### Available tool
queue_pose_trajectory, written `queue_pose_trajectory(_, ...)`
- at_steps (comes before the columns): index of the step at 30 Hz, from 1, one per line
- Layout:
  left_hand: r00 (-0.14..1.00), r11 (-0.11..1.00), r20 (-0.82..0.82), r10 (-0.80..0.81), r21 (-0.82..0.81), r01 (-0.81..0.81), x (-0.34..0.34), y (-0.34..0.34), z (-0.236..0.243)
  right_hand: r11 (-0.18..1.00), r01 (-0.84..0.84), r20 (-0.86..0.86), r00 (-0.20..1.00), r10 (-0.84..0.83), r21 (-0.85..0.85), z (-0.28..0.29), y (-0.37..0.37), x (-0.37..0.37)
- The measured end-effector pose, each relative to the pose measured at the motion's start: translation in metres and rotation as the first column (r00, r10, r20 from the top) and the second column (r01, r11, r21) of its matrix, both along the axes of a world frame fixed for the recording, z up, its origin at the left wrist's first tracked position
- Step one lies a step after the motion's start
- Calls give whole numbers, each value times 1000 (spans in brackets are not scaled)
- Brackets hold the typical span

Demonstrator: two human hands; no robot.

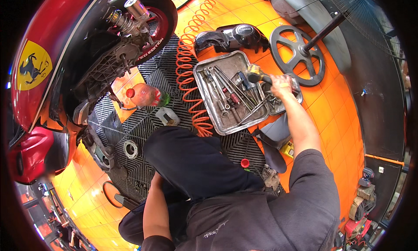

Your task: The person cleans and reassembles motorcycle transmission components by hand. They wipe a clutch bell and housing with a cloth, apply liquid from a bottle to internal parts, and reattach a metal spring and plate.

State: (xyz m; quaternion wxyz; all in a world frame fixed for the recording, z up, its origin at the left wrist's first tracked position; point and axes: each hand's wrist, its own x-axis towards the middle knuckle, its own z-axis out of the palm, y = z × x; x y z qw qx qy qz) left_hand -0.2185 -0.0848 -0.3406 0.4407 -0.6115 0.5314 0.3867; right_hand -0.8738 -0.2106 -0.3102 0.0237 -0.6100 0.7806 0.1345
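My right hand (282, 86) is closed round a yellow-and-black cordless power tool (257, 74), held over the right side of a metal tray (201, 104). In the tray lie several wrenches (216, 89), long metal bars and other hand tools. A smaller metal tray (275, 109) with small parts sits beside it, partly under my right arm. My left forearm (156, 212) reaches down beside my bent knee, and the leg hides the fingers of that hand.
A red-and-black scooter (37, 50) with its rear wheel stands at the left. An orange coiled air hose (185, 68), a plastic bottle (146, 95), a metal ring (130, 149) and a black cover (233, 37) lie around. A fan's round base (285, 70) stands right of the tray.
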Motion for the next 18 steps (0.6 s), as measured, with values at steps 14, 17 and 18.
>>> queue_pose_trajectory(14,994,993,-3,105,55,-105,-34,32,-17,926,175,52,978,-204,333,18,-20,33)
queue_pose_trajectory(17,994,993,-20,111,47,-110,-35,28,-9,971,98,309,937,-164,219,38,-85,124)
queue_pose_trajectory(18,996,995,-21,90,42,-89,-31,22,-3,999,14,448,893,-35,50,18,-103,146)
